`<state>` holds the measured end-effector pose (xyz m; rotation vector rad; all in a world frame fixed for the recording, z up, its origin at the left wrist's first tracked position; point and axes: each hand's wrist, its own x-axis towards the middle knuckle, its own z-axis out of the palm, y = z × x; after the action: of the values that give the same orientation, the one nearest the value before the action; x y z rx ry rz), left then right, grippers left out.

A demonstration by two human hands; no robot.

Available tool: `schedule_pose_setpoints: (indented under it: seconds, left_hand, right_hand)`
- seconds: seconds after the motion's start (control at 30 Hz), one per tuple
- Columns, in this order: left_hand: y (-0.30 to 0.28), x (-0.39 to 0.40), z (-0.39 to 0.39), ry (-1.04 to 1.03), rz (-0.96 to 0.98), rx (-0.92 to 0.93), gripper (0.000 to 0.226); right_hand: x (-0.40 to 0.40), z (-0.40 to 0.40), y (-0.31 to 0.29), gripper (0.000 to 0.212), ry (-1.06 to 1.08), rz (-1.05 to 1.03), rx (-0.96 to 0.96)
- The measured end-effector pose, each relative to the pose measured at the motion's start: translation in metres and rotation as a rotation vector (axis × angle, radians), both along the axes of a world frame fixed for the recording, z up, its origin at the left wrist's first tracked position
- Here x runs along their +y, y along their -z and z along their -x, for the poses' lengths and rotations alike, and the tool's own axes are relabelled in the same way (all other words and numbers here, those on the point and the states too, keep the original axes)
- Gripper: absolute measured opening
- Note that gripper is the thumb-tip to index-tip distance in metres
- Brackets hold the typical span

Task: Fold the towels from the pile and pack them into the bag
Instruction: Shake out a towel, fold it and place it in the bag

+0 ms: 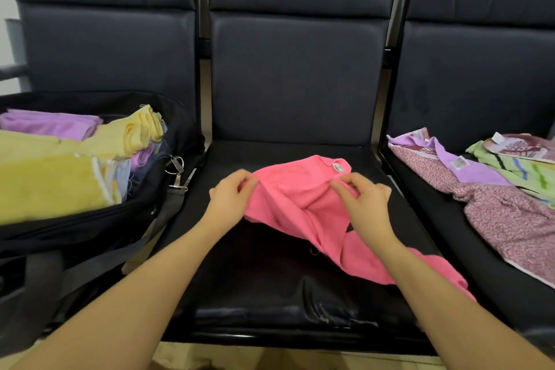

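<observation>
A pink towel [312, 207] lies crumpled on the middle seat [270, 279] of a row of three dark, leather-look chairs, its white label turned up at the far corner and one end trailing toward the seat's front right edge. The person's left hand [229, 192] pinches the towel's left edge, fingers curled onto the cloth; the right hand [365, 198] grips a bunched fold near the top, fingers likewise closed on the fabric. On the left seat stands an open black bag [90, 219], packed with folded yellow towels [51, 183] and lilac ones [48, 125], a metal clip [177, 168] hanging from its strap beside the seat gap. On the right seat [480, 264] the unfolded pile [492, 189] spreads loosely: a pink-speckled towel, a lilac one, and a green striped one at the far edge. Tall padded backrests [300, 69] fill the background; a strip of pale floor [240, 359] shows below the middle seat.
</observation>
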<state>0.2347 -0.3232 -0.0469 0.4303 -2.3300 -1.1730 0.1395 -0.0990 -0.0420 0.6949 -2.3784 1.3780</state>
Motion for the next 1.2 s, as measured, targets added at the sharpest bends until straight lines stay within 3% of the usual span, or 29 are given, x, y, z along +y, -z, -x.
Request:
schedule_pose_setpoints:
  seconds: [0.1, 0.23, 0.3, 0.4, 0.47, 0.6, 0.73, 0.83, 0.9, 0.97, 1.07, 1.2]
  left_hand:
    - [-0.032, 0.009, -0.004, -0.016, -0.067, 0.149, 0.027]
    - [-0.068, 0.025, -0.012, -0.016, 0.004, 0.263, 0.024]
    - [-0.08, 0.038, -0.012, 0.023, 0.093, 0.24, 0.019]
    - [-0.087, 0.058, -0.008, 0.157, 0.231, 0.106, 0.036]
    - [-0.086, 0.066, -0.004, 0.219, 0.146, 0.059, 0.02]
    - [-0.089, 0.072, -0.004, 0.142, -0.053, 0.159, 0.027]
    - [-0.09, 0.066, -0.002, -0.014, -0.072, 0.186, 0.032]
    - [-0.091, 0.061, -0.001, -0.066, -0.038, 0.173, 0.029]
    - [-0.089, 0.058, 0.0, -0.076, -0.02, 0.163, 0.027]
    - [-0.088, 0.057, -0.001, -0.077, -0.007, 0.153, 0.026]
    - [-0.087, 0.056, -0.001, -0.102, 0.021, 0.14, 0.029]
    - [-0.081, 0.045, -0.003, -0.087, 0.083, 0.067, 0.017]
  right_hand:
    - [-0.011, -0.01, -0.032, 0.008, -0.068, 0.212, -0.011]
    - [-0.022, -0.025, -0.073, 0.016, -0.135, 0.284, 0.102]
    - [-0.024, -0.028, -0.086, 0.009, -0.174, 0.275, 0.165]
    - [-0.025, -0.028, -0.092, 0.006, -0.238, 0.234, 0.181]
    - [-0.026, -0.029, -0.092, 0.006, -0.249, 0.216, 0.174]
    - [-0.021, -0.031, -0.087, 0.005, -0.212, 0.277, 0.167]
    - [-0.016, -0.027, -0.071, 0.021, -0.151, 0.118, 0.027]
    - [-0.017, -0.03, -0.064, 0.02, -0.203, 0.107, -0.153]
    - [-0.02, -0.033, -0.062, 0.029, -0.254, 0.08, -0.212]
    - [-0.023, -0.036, -0.061, 0.024, -0.271, 0.056, -0.227]
    - [-0.023, -0.038, -0.062, 0.004, -0.265, 0.228, -0.195]
    - [-0.019, -0.04, -0.066, 0.012, -0.225, 0.467, -0.121]
